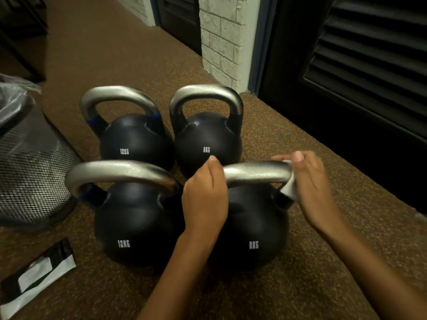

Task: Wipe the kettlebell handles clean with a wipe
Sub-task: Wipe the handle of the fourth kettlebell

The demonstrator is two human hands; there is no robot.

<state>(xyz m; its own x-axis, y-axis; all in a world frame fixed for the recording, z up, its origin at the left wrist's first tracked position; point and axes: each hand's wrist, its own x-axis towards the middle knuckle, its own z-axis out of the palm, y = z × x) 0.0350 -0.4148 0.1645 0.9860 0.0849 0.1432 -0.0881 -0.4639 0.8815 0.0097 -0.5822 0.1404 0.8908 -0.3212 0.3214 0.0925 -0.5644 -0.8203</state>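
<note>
- The step in hand appears to be wiping the handle (256, 173) of the near right 8KG kettlebell (254, 239), which stands on the speckled floor just beside the near left 12KG kettlebell (131, 227).
- The left hand (204, 199) is curled round the left end of that handle, thumb up, seemingly steadying the weight.
- The right hand (312, 188) pinches the white wipe (288, 190) against the handle's right bend, with the wipe folded round the bar where it turns down toward the ball.
- The far 12KG kettlebell (134, 139) and far 8KG kettlebell (208, 137) stand in a row behind; whether any other handle is already clean cannot be told.
- The next move likely calls for sliding the wipe along the top bar toward the left, keeping it wrapped round the metal, while the left hand shifts off the part it covers.
- A lined mesh bin (30, 172) stands at the left, and a wipe packet (39, 276) lies near left.
</note>
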